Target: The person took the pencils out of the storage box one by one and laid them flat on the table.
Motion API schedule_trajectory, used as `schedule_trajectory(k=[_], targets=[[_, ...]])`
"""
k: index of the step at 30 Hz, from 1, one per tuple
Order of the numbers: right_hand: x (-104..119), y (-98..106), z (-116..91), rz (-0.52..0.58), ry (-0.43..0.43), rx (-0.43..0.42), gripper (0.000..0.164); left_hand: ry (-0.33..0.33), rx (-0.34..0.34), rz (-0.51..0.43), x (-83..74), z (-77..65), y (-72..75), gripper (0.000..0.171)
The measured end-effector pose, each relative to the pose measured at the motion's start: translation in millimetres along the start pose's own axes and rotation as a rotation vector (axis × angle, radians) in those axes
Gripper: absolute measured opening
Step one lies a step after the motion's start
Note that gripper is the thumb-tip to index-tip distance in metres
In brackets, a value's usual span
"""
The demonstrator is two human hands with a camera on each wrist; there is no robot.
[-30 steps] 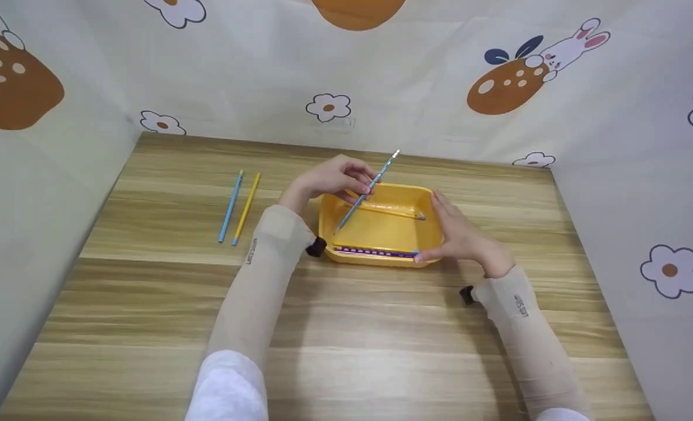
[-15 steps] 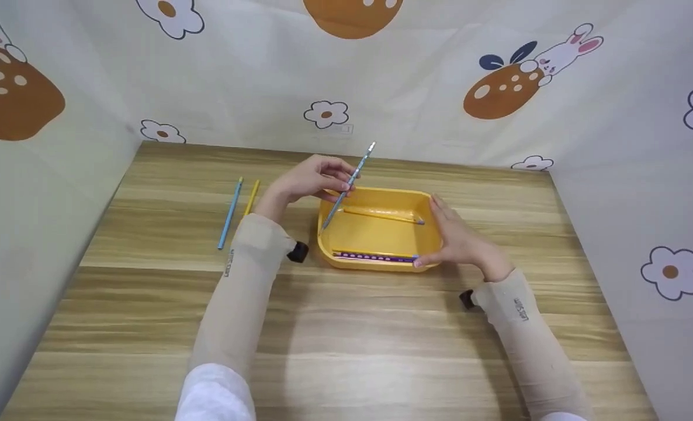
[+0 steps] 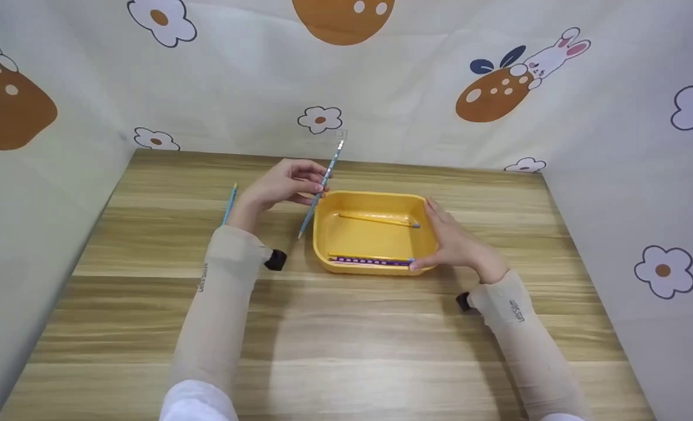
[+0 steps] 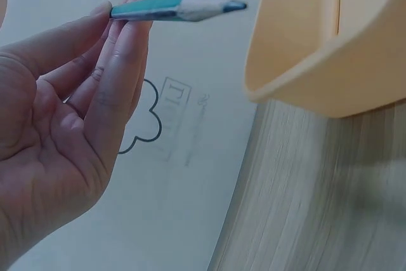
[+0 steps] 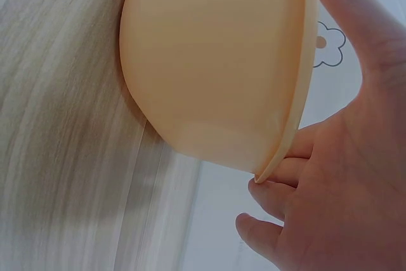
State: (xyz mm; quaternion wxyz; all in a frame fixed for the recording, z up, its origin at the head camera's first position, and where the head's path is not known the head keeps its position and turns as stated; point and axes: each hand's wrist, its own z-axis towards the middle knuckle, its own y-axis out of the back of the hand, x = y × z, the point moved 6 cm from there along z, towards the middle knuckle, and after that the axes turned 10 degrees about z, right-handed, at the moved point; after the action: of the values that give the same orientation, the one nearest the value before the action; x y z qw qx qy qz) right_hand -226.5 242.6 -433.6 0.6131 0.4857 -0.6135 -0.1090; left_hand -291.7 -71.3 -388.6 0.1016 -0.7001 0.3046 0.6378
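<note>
My left hand (image 3: 279, 186) pinches a blue patterned pencil (image 3: 309, 217) between thumb and fingertips, just left of the yellow plastic box (image 3: 370, 240). The pencil slants, its sharpened tip low towards me. In the left wrist view, that pencil's point (image 4: 235, 6) faces the box wall (image 4: 285, 30), apart from it. My right hand (image 3: 454, 240) grips the box's right end, thumb at the near corner and fingers at the far one. Inside the box, a yellow pencil (image 3: 378, 220) lies near the far wall; another yellow pencil (image 3: 352, 255) and a purple dotted pencil (image 3: 370, 261) lie along the near wall.
A light blue pencil (image 3: 230, 204) lies on the wooden table (image 3: 346, 339) to the left, partly covered by my left forearm. Patterned cloth walls (image 3: 393, 76) enclose the table's back and sides.
My left hand has carried the blue patterned pencil leftward, from over the box to outside its left rim. The left forearm now covers the loose yellow pencil. My right hand stays on the box.
</note>
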Motion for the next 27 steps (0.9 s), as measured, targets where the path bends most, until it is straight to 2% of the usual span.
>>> schedule_trajectory(k=[9, 16, 27], targets=[[-1, 1, -1, -0.005, -0.010, -0.002, 0.143, 0.017, -0.042, -0.001, 10.0, -11.3, 15.8, 0.036], [-2, -1, -1, 0.001, -0.017, 0.004, 0.143, 0.042, -0.092, -0.002, 22.6, -25.7, 31.0, 0.039], [-1, -1, -2, 0.012, -0.004, 0.000, 0.143, 0.043, -0.152, -0.070, 44.2, -50.7, 56.5, 0.038]])
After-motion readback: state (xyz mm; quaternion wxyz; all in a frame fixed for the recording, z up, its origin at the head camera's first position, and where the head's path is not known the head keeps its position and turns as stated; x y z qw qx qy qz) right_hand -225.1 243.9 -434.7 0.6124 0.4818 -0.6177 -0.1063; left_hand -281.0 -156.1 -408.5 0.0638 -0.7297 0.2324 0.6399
